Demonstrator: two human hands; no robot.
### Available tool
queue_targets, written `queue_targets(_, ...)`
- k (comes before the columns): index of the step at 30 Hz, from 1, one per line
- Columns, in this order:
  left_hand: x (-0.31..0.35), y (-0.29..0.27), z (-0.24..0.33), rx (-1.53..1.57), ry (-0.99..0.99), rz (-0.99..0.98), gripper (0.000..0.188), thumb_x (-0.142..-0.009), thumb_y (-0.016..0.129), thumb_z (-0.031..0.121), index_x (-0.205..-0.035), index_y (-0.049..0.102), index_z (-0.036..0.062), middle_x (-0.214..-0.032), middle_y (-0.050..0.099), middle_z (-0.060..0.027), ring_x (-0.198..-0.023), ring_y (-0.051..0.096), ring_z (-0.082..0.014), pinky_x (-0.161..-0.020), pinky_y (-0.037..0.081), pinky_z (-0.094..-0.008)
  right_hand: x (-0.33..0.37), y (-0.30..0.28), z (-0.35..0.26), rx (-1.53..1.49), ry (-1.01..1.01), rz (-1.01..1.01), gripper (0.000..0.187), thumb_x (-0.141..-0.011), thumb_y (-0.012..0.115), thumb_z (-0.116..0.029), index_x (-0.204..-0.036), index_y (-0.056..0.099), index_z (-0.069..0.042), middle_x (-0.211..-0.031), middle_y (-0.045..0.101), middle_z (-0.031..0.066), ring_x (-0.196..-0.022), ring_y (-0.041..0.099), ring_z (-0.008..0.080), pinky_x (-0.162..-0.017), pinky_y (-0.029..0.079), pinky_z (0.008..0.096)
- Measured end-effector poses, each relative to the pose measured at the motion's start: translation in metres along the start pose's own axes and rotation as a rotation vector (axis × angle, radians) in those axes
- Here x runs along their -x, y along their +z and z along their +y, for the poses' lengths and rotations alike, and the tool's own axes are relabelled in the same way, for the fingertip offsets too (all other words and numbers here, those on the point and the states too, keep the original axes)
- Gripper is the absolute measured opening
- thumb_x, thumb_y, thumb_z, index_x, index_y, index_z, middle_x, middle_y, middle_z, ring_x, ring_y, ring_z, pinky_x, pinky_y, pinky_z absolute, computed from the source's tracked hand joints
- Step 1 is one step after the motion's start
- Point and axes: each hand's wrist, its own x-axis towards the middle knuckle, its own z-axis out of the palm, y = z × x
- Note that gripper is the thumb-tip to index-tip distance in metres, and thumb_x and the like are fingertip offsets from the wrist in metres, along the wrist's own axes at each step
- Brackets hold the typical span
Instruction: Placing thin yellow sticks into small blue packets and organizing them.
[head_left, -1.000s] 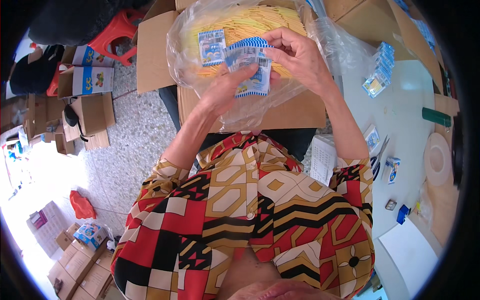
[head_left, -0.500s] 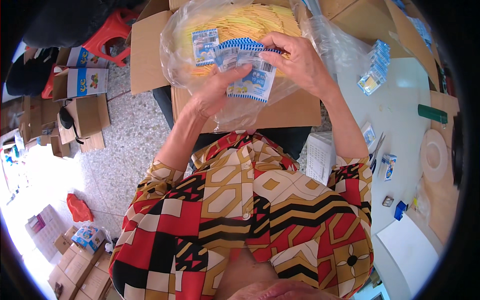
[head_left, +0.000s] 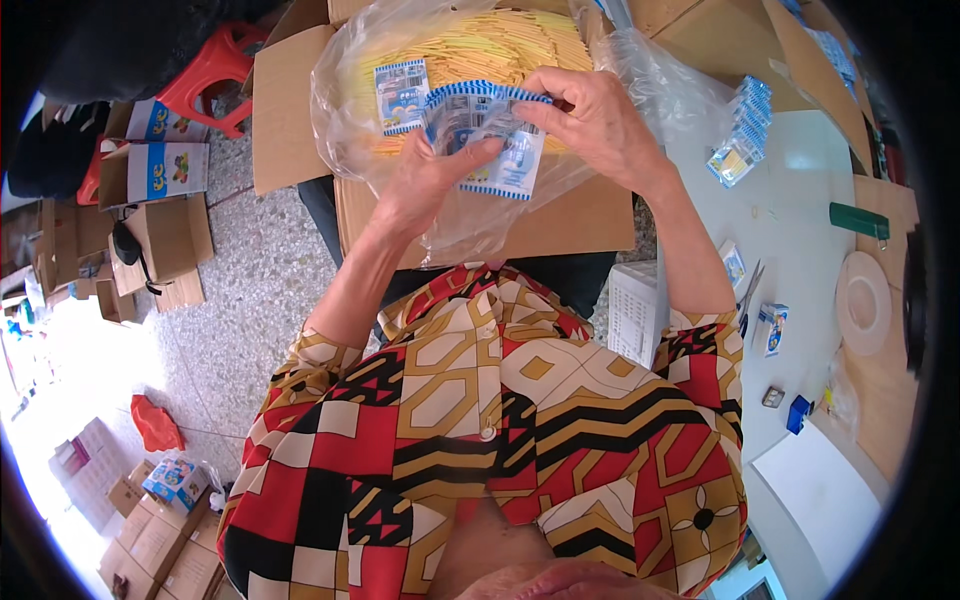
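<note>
Small plastic packets with blue-and-white striped ends [head_left: 505, 165] are held over an open cardboard box. My left hand [head_left: 425, 180] grips them from the left, its thumb pressed across the front. At their upper right corner, the thumb and fingers of my right hand [head_left: 590, 118] pinch the striped edge. Between my hands the striped top edge curves, and the packet behind is partly covered. Below them, a clear plastic liner [head_left: 345, 100] holds a mass of thin yellow sticks [head_left: 490, 45]. Another blue-and-white packet [head_left: 400, 95] lies on the sticks, left of my hands.
On the grey table at right lie a row of overlapping packets [head_left: 742, 130], scissors [head_left: 748, 295], a green tool [head_left: 860, 222], a tape roll [head_left: 864, 303] and a small blue item [head_left: 799, 414]. A red stool [head_left: 210, 80] and cardboard boxes [head_left: 165, 240] stand on the left floor.
The fanned packets have shifted in my hands, and their striped top edge now bends into a curve. My right fingers stay at the corner. The whole view has moved slightly.
</note>
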Motion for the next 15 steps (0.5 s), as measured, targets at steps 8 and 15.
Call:
queue_targets(8,0.002,-0.003,-0.003,0.013,0.027,0.057,0.033,-0.074,0.072,0.004,-0.105,0.060,0.0056,-0.095,0.065,-0.0025,-0.083,0.061,-0.0102,-0.078,0.050,-0.0278,0.002,0.000,-0.008,-0.053,0.001,0.002,0.017,-0.078,0.067,-0.012,-0.091,0.062,-0.003,-0.074,0.059,0.0022,-0.062,0.048,0.0084,-0.056,0.041,0.0251)
queue_targets(15,0.003,-0.001,-0.006,0.104,0.081,0.126,0.032,-0.070,0.074,0.001,-0.099,0.061,0.0055,-0.094,0.065,-0.0024,-0.084,0.060,-0.0102,-0.077,0.049,-0.0267,0.017,-0.002,-0.029,0.045,-0.201,0.260,0.027,-0.069,0.073,-0.005,-0.094,0.063,-0.008,-0.099,0.058,0.0002,-0.072,0.054,0.0093,-0.060,0.044,0.0214)
